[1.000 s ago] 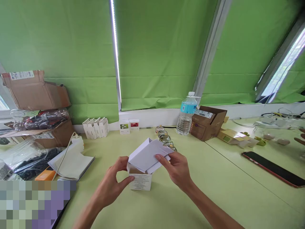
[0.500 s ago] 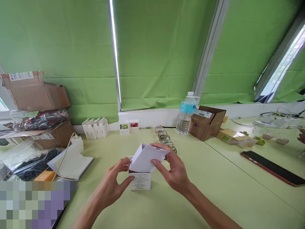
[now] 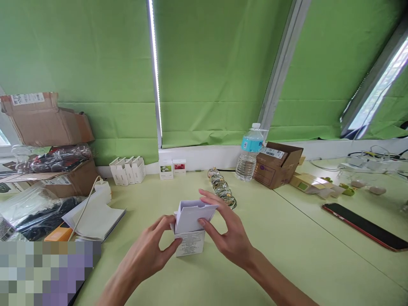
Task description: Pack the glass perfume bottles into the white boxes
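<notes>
A small white box (image 3: pixel 190 244) with fine print on its front stands upright on the table. My left hand (image 3: pixel 153 246) pinches its left side, thumb on the front face and fingers at the upper edge. A plain white inner box (image 3: pixel 193 217) sits tilted in its open top, its lower part hidden inside. My right hand (image 3: pixel 228 231) grips the right side of the inner box, with the thumb on the front and the fingers behind the top edge. Just beyond my right hand lies a row of shiny coiled bundles (image 3: pixel 220 186).
A water bottle (image 3: pixel 250 155) and an open cardboard box (image 3: pixel 277 165) stand at the back right. A phone (image 3: pixel 363 225) lies farther right. Several white cartons (image 3: pixel 127 171) line the back left, near papers (image 3: pixel 98 221), plastic wrap and stacked cardboard boxes (image 3: pixel 47 123).
The inner box has tipped more upright and gone lower into the printed box. My right hand has moved slightly left and down with it; my left hand stays nearly in place.
</notes>
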Tool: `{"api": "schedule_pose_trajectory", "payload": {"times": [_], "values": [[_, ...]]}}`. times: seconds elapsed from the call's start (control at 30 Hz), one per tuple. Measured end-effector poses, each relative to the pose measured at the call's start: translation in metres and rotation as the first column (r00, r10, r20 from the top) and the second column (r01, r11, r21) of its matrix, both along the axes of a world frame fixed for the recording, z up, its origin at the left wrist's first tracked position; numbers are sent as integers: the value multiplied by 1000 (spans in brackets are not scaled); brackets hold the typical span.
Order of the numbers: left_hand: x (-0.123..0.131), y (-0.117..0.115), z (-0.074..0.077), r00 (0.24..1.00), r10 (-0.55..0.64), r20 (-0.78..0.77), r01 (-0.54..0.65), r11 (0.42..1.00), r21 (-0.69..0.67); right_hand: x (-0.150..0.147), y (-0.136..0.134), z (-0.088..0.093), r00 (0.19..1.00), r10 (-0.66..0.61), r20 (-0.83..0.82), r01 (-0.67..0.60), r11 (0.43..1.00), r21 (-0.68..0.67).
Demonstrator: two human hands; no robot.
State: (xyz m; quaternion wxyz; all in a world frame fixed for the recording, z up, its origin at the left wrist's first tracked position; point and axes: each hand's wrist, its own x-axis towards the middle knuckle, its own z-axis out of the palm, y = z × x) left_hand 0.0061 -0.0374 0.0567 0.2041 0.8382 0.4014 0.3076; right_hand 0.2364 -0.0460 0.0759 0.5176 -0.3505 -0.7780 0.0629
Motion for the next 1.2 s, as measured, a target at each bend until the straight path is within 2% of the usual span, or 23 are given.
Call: {"api": "schedule_pose_trajectory", "payload": {"times": [0.17, 0.4, 0.53, 0.63, 0.7, 0.93, 1.07, 1.2], "values": [[0, 2, -4, 998, 47, 37, -44, 996, -75, -3, -2, -7, 999, -24, -44, 27, 998, 56], [1, 3, -8, 996, 82, 30, -80, 995, -61, 0, 1, -5, 998, -30, 61, 18, 981, 194], [0, 5, -13, 992, 126, 30, -125, 992, -34, 1, 3, -7, 978, -75, 197, 24, 967, 253], [-1, 6, -16, 991, 134, 28, -133, 991, -26, 0, 6, -11, 940, -73, 332, -8, 972, 235], [-1, 6, -17, 989, 140, 38, -139, 990, -20, -1, 7, -13, 932, -85, 353, 4, 975, 223], [2, 10, -19, 977, 181, 111, -177, 983, -42, 7, 10, -9, 956, -111, 273, 37, 965, 261], [3, 16, -24, 964, 206, 168, -183, 973, -142, 23, 17, 4, 974, -218, 53, 194, 936, 293], [7, 20, -33, 983, 87, 160, -30, 945, -326, 49, 27, 18, 924, -360, -128, 380, 899, 218]]}}
